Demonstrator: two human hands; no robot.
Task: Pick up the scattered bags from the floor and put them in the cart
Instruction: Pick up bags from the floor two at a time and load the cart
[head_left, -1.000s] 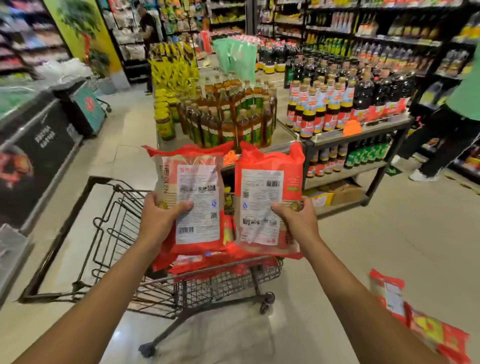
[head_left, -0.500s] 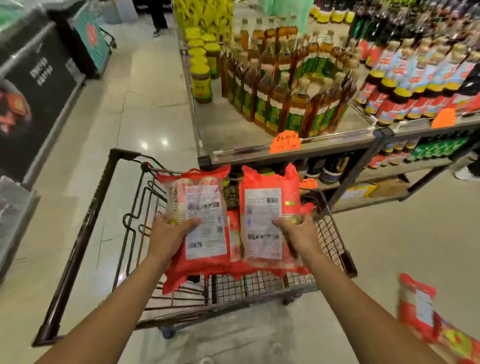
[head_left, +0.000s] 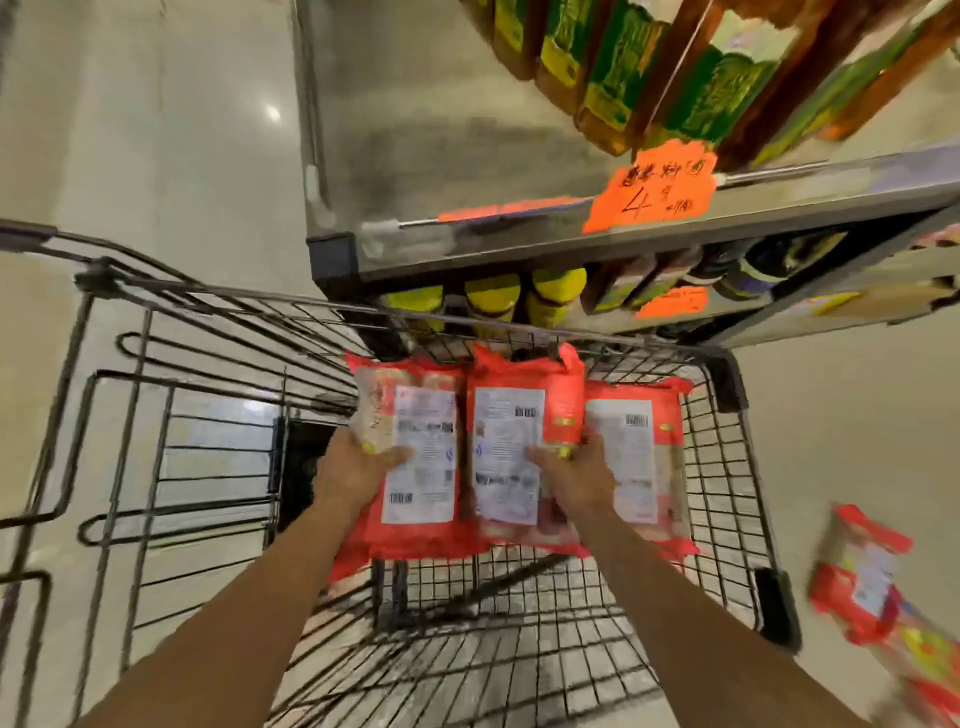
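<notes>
Two red bags with white labels hang low inside the wire cart (head_left: 737, 499). My left hand (head_left: 358, 467) grips the left bag (head_left: 421, 447) by its left edge. My right hand (head_left: 576, 478) holds the middle bag (head_left: 506, 447) at its right edge. A third red bag (head_left: 639, 457) lies in the cart basket beside them, partly under my right hand. More red packaging shows beneath the held bags. On the floor to the right of the cart lies another red bag (head_left: 867, 577), blurred.
A metal display shelf (head_left: 519, 228) with oil bottles (head_left: 623, 78) and orange price tags (head_left: 654, 187) stands directly beyond the cart. Yellow-capped bottles (head_left: 493, 299) sit on its lower tier. Tiled floor (head_left: 156, 130) stretches to the left and right.
The view has tilted down and come closer to the cart. Both hands have lowered the two bags from above the rim down into the basket.
</notes>
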